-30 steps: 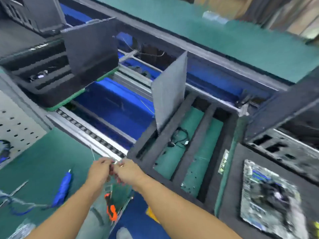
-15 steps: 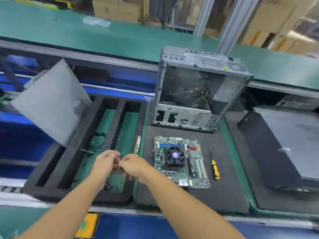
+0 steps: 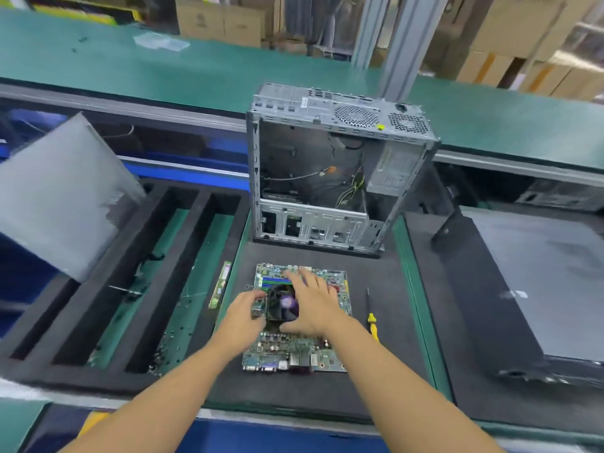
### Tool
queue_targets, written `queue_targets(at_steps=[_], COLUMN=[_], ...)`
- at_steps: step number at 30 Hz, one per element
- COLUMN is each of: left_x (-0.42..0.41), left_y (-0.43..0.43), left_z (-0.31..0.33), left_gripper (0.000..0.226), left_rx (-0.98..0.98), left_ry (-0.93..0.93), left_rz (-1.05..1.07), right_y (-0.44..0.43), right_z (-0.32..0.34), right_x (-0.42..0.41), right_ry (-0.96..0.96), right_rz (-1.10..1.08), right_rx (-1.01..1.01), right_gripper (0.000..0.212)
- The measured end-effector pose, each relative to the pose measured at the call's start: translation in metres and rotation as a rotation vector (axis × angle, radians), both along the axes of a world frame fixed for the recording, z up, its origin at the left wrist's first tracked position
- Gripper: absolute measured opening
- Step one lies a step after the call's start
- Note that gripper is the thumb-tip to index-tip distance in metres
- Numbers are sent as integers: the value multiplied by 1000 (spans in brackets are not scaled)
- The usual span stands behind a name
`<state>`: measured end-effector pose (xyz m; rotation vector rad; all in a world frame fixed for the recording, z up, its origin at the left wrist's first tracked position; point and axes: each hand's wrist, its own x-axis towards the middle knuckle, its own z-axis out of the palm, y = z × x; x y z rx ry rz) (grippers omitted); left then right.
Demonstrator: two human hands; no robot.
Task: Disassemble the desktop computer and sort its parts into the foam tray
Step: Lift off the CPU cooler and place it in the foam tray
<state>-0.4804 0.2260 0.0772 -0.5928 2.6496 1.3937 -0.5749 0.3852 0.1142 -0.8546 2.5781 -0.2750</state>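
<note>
The green motherboard (image 3: 294, 353) lies flat on a black foam mat (image 3: 385, 364), with a black CPU cooler fan (image 3: 282, 307) on top. My left hand (image 3: 243, 313) touches the cooler's left side with loosely bent fingers. My right hand (image 3: 315, 304) lies spread over its right side, fingers straight and thumb at its near edge. Behind the board the stripped metal computer case (image 3: 327, 171) stands upright with loose cables inside. To the left is the black foam tray (image 3: 196, 256) with long slots.
A grey side panel (image 3: 62, 197) stands tilted in the tray's left slot. A green RAM stick (image 3: 219, 284) sits at the tray's right edge. A yellow-handled screwdriver (image 3: 372, 320) lies right of the board. Another dark computer (image 3: 523, 289) lies at the right.
My view has swung right from the tray to the motherboard. Both hands, held together near the tray before, have moved apart and now sit on the CPU cooler.
</note>
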Motion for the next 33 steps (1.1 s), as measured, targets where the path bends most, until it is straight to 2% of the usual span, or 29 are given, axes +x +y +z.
queue_targets(at_steps=[3, 6, 8, 11, 25, 33], left_x=[0, 1, 2, 0, -28, -45], left_y=[2, 4, 5, 3, -32, -43], left_z=[-6, -13, -22, -32, -54, -52], left_gripper=[71, 84, 94, 108, 112, 118], left_rx=[-39, -23, -134, -355, -252, -425], left_ry=[-91, -159, -161, -121, 52, 100], left_rz=[-82, -142, -177, -208, -412, -582], right_y=[4, -2, -6, -9, -19, -19], right_z=[-14, -25, -29, -28, -16, -19], right_x=[-9, -10, -11, -16, -25, -27], right_ry=[-10, 52, 68, 64, 20, -29], right_rz=[82, 89, 73, 76, 26, -81], right_rx=[99, 62, 37, 48, 89, 28], right_gripper=[125, 108, 97, 94, 101, 92])
